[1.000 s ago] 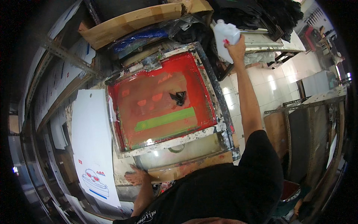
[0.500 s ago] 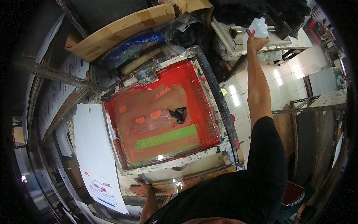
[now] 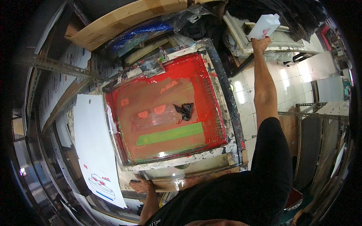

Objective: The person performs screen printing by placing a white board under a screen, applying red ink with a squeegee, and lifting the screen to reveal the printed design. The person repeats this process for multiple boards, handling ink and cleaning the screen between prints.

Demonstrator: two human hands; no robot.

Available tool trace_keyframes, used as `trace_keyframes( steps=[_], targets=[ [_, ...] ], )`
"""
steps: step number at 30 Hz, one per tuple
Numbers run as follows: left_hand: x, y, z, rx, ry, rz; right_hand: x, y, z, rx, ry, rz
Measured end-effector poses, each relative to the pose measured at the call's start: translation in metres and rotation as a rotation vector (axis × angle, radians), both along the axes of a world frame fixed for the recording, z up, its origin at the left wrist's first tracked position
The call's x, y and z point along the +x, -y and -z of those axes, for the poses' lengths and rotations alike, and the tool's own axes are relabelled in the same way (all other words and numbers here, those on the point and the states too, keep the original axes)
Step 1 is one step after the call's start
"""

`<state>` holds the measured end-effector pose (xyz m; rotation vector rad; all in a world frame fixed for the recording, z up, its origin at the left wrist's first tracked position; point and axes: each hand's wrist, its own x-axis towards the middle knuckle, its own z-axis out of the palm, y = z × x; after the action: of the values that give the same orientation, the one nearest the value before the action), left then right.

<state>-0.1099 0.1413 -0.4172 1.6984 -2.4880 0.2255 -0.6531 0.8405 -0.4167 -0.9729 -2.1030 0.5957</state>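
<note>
At the upper right my right arm reaches far out. My right hand (image 3: 261,44) is closed round the lower end of a white plastic bottle (image 3: 266,26) with a small red mark, tilted with its neck to the right. My left hand (image 3: 142,185) lies with its fingers spread on the near edge of the printing table (image 3: 158,184). Between my arms sits a screen printing frame (image 3: 181,159), its mesh smeared with red ink (image 3: 201,81). A strip of green tape (image 3: 171,134) and a crumpled black piece (image 3: 185,111) lie on the mesh.
A white printed sheet (image 3: 93,139) lies left of the frame. Metal shelving (image 3: 60,75) stands on the left, another rack (image 3: 301,113) on the right. Behind the frame are cardboard (image 3: 128,22) and plastic wrap. A side table (image 3: 241,41) stands beneath the bottle.
My right hand and the bottle have shifted slightly right, and more of the bottle now shows. My left hand stays at the table edge. The whole view has shifted slightly.
</note>
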Motion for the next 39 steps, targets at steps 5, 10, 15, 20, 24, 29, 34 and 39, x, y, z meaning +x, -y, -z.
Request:
trace_keyframes(
  steps=[5,10,15,20,24,29,34,39],
  targets=[
    [0.019,0.016,0.025,-0.062,0.002,-0.024,0.015,-0.002,-0.004,-0.07,-0.046,-0.097],
    [0.002,0.009,0.007,-0.016,0.003,-0.022,0.103,0.09,-0.086,0.288,-0.052,-0.402],
    [-0.001,0.002,-0.005,0.053,0.006,-0.076,0.234,0.256,-0.111,0.223,0.366,-1.237],
    [0.0,0.0,-0.007,0.036,0.013,-0.079,0.287,0.33,-0.097,0.382,0.766,-1.355],
    [0.004,0.003,-0.002,0.004,-0.068,-0.072,0.302,0.361,-0.075,0.455,0.846,-1.301],
    [-0.003,0.002,-0.006,0.06,-0.08,-0.083,0.306,0.436,-0.06,0.399,0.638,-1.305],
    [0.003,-0.003,-0.028,0.102,-0.115,-0.047,0.338,0.525,-0.062,0.529,0.677,-1.426],
    [0.01,0.0,-0.018,0.029,-0.077,-0.066,0.354,0.422,-0.083,0.311,0.98,-1.073]
  ],
)
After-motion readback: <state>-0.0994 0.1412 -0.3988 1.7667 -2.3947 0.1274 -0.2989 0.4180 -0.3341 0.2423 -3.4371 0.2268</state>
